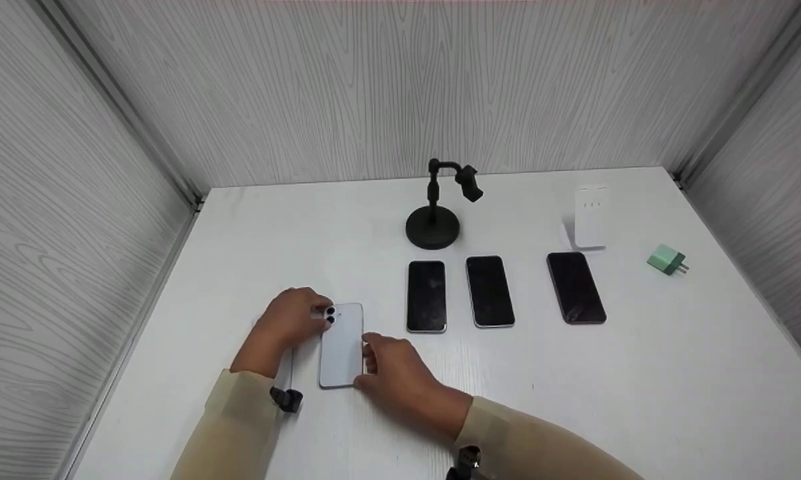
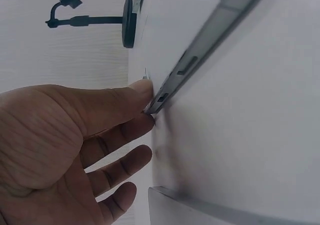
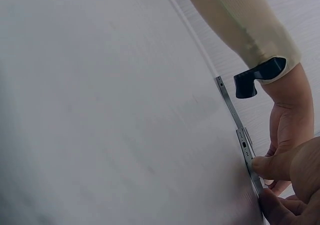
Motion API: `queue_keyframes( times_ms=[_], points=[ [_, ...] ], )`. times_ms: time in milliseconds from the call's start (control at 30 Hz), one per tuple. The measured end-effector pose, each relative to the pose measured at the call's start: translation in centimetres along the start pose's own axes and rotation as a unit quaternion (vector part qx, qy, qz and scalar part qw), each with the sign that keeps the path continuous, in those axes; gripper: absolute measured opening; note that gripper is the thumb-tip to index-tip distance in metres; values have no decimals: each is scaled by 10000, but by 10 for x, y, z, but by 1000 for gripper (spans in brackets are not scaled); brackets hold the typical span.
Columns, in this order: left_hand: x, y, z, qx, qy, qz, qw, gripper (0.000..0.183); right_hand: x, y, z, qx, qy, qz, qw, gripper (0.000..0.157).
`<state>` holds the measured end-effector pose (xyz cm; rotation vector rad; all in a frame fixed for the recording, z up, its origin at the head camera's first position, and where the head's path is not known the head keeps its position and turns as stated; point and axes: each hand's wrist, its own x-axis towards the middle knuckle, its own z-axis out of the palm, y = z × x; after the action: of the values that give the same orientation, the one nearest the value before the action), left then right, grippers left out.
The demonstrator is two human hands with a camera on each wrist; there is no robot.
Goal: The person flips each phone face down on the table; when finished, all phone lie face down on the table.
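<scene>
A white smartphone [image 1: 343, 347] lies on the table with its back and two dark camera lenses facing up. At its upper left corner my left hand [image 1: 293, 317] pinches the edge between thumb and forefinger; the other fingers of this hand are spread apart in the left wrist view. My right hand [image 1: 400, 373] holds the phone's lower right side, thumb near the bottom corner and fingers along the long edge. In the right wrist view the thumb [image 3: 272, 166] touches the phone's edge [image 3: 245, 147]. Partly hidden under my left forearm lies another pale flat slab [image 2: 185, 210].
Three dark-screened phones, left [image 1: 427, 297], middle [image 1: 490, 291] and right [image 1: 577, 288], lie in a row to the right. Behind them stand a black round-based holder [image 1: 433, 228] and a white stand [image 1: 589, 220]. A green plug adapter [image 1: 665, 259] lies far right. Panels enclose the table [image 1: 640, 400].
</scene>
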<state>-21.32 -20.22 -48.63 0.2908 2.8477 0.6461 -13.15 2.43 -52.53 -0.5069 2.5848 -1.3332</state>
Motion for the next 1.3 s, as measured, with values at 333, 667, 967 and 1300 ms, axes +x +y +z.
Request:
queue_keyframes(
  times_ms=[333, 667, 967, 1300],
  points=[
    [0, 2, 0, -141, -26, -33, 9999, 38, -1, 1, -5, -79, -115, 33, 9999, 56],
    [-1, 3, -2, -23, -123, 21, 9999, 38, 0, 6, -36, -162, 315, 43, 9994, 58],
    [-2, 4, -2, -10, -160, 30, 9999, 38, 2, 29, -84, -668, 956, 285, 9928, 57],
    [-1, 5, -1, -2, -139, -69, 9999, 36, 8, 50, -109, -1623, 1088, 771, 9777, 59]
  ],
)
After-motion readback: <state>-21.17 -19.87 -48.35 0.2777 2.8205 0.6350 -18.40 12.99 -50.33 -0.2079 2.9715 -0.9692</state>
